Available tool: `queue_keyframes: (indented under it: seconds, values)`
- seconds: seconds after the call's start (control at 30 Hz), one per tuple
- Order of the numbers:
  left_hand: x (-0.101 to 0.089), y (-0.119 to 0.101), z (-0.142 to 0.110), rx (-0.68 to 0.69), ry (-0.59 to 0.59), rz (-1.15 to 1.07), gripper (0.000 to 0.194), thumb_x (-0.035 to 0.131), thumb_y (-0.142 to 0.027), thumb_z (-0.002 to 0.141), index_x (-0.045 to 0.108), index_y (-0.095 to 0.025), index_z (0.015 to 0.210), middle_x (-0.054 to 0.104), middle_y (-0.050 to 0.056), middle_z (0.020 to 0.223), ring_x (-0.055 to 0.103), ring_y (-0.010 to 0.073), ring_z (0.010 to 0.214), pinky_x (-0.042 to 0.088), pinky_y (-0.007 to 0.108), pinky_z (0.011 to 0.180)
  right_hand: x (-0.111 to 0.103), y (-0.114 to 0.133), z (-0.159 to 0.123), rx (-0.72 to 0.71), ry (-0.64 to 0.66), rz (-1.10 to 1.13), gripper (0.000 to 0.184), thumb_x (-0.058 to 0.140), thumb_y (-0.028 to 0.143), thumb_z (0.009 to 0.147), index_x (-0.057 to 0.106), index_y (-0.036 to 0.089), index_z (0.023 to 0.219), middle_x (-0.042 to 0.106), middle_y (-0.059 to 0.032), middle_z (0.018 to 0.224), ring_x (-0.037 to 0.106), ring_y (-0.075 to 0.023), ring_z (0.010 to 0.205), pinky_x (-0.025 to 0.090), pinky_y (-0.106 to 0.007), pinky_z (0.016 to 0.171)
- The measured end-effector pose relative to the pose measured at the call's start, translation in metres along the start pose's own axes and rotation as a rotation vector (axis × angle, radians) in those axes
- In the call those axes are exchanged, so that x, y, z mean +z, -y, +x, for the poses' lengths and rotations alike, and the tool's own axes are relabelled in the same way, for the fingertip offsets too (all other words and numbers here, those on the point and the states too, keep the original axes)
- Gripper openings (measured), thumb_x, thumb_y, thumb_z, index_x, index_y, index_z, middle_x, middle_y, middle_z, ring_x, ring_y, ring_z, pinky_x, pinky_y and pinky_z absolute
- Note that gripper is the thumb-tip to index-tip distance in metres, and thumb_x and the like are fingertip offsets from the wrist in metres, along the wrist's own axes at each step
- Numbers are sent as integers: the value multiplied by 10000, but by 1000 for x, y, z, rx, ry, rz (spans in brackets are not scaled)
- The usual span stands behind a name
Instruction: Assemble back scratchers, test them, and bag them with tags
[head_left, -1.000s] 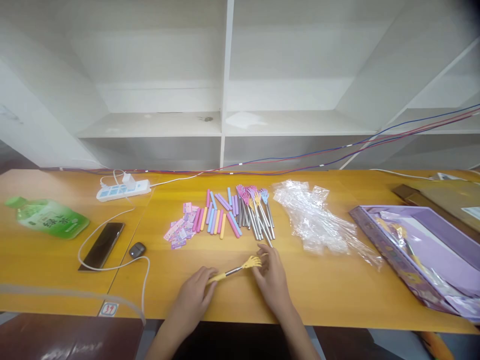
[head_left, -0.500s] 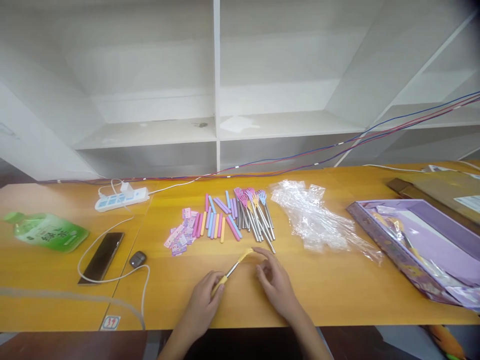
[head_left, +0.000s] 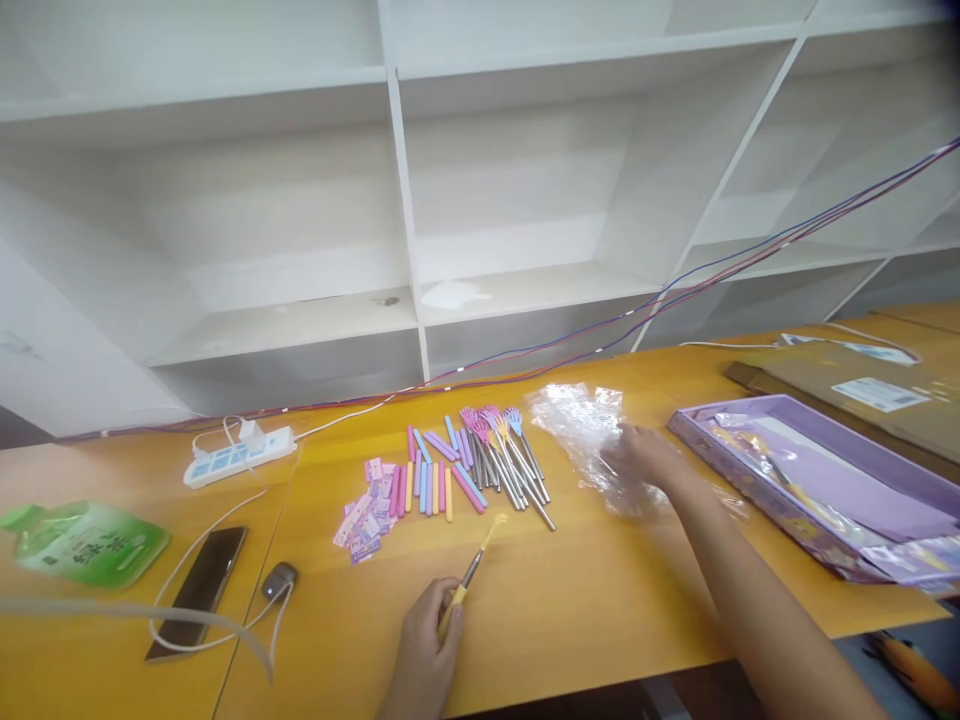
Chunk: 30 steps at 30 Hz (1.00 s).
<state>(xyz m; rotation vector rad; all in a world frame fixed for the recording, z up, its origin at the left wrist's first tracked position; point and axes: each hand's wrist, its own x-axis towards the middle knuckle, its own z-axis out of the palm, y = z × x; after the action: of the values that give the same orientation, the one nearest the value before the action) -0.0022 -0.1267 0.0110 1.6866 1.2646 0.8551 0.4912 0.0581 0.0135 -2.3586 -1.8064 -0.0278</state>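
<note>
My left hand (head_left: 431,635) is closed around the yellow handle of a back scratcher (head_left: 472,570), whose metal rod and yellow claw point up and away to the right. My right hand (head_left: 641,457) reaches into a pile of clear plastic bags (head_left: 574,420); its fingertips are hard to make out there. Left of the bags lie several metal-rod back scratchers (head_left: 510,455) with pink, yellow and blue claw heads. Beside them are rows of coloured handle sleeves (head_left: 427,488) in pink, yellow, blue and purple. Small printed cards (head_left: 366,515) are heaped to their left.
A purple box (head_left: 855,480) on the right holds a bagged yellow back scratcher. Behind it lies flat cardboard (head_left: 847,380). At left are a green bottle (head_left: 86,543), a phone (head_left: 199,590), an earphone case (head_left: 280,580) and a power strip (head_left: 240,457) with a loose white cable.
My right hand has left the claw end of the yellow back scratcher and moved right onto the plastic bags. My left hand still holds the handle. The view has tilted and shifted.
</note>
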Motion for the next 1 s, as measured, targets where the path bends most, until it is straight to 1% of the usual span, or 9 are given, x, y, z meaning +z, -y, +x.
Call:
queue_keyframes:
  seconds: [0.07,0.23,0.57,0.63,0.7,0.8,0.9,0.97,1.0]
  values:
    - [0,0,-1,11,11,0,314,456,-447,1068,649,-222,1171,716,99,1091,666,256,996,504,346,914,-1,-6,6,-52,57,5,442,661,490,889,712,138,1152,725,-209,1134,686,-341,1023,488,-402,867]
    - [-1,-3,-3,27,27,39,287,461,-428,1068,649,-233,1164,715,81,1050,671,245,954,500,332,874,-11,-23,6,-106,-51,92,392,582,532,931,745,186,1017,754,-154,1074,691,-296,977,483,-369,843]
    - [-1,-2,-5,53,54,77,288,440,-420,1073,641,-241,1176,716,76,1040,679,238,939,499,320,857,-37,-42,4,5,-110,339,470,760,675,692,723,216,787,779,-120,917,693,-310,842,481,-382,742]
    - [-1,-2,-5,52,55,77,291,439,-421,1071,641,-240,1177,718,83,1062,680,243,962,505,326,878,-42,-43,0,38,-95,372,438,778,642,692,723,215,772,775,-112,883,686,-298,808,475,-378,725]
    - [-1,-3,-4,47,53,81,300,437,-426,1069,645,-239,1176,720,90,1070,680,248,973,511,333,890,-49,-42,-4,17,-131,357,354,748,569,762,731,215,775,769,-105,864,675,-282,794,468,-375,731]
    - [-2,-5,-3,37,42,70,316,443,-443,1064,659,-239,1169,724,94,1056,680,255,959,522,341,882,-66,-36,-13,-63,-302,293,264,634,446,902,753,214,859,765,-129,962,650,-273,879,458,-382,811]
    - [-1,-5,-4,8,1,18,336,471,-474,1054,677,-247,1193,725,84,1040,678,257,950,534,350,878,-89,-17,-27,-115,-623,199,274,598,416,971,780,223,903,754,-147,988,595,-267,903,438,-399,888]
    - [0,-2,-5,-21,-53,-45,397,494,-507,1043,656,-256,1305,719,77,1031,674,248,921,548,355,865,-105,5,-40,-121,-839,153,254,628,406,980,806,238,910,750,-130,933,566,-249,836,439,-402,888]
    - [1,0,-4,-36,-79,-88,444,494,-525,1042,627,-260,1373,710,73,1022,664,229,858,557,349,832,-113,17,-47,-121,-906,157,233,643,391,981,816,246,923,749,-120,926,565,-240,817,445,-400,882]
